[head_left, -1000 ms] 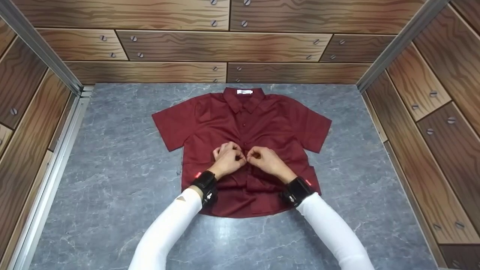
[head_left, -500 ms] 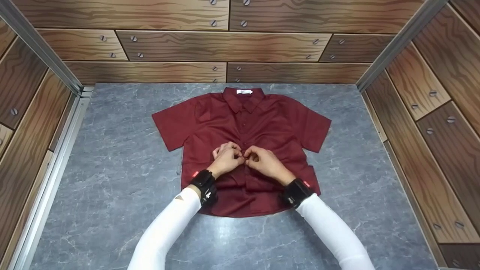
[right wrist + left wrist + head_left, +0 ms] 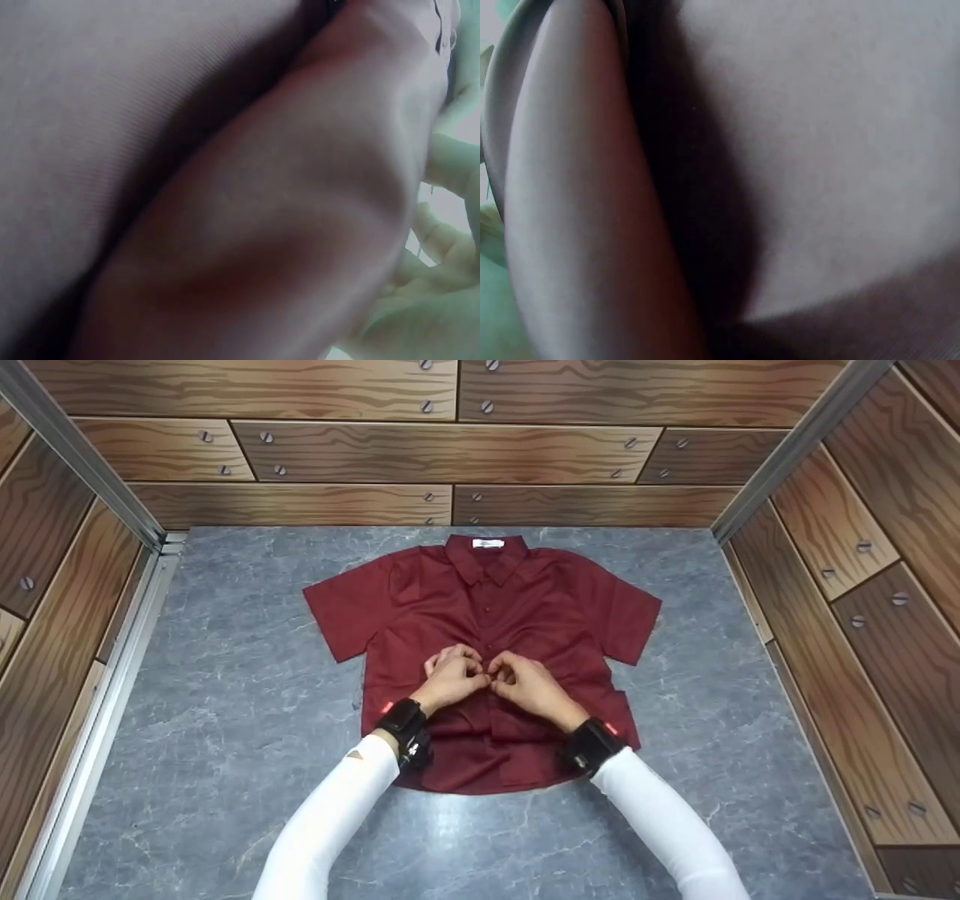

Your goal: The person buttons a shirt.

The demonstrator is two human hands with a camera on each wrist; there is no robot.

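A dark red short-sleeved button shirt (image 3: 442,592) lies front up, its collar toward the back wall. At mid-placket my left hand (image 3: 452,681) pinches the fabric edge between thumb and forefinger, the other fingers loosely bent. Facing it, my right hand (image 3: 529,684) pinches the placket from the other side, the fingertips of both hands nearly meeting. The button between them is hidden by the fingers. Raised folds of the shirt (image 3: 585,187) fill the left wrist view. In the right wrist view a blurred fold of cloth covers most of the right hand (image 3: 442,300).
The shirt lies on a grey marbled table (image 3: 225,735). Wood-patterned panels (image 3: 450,450) stand at the back and both sides, with metal rails (image 3: 112,720) along the left edge. Black camera bands (image 3: 596,746) sit on both wrists.
The right fingertips have shifted slightly left and the forefinger has lifted a little, still at the placket. The left wrist has moved slightly left; the shirt stays in place.
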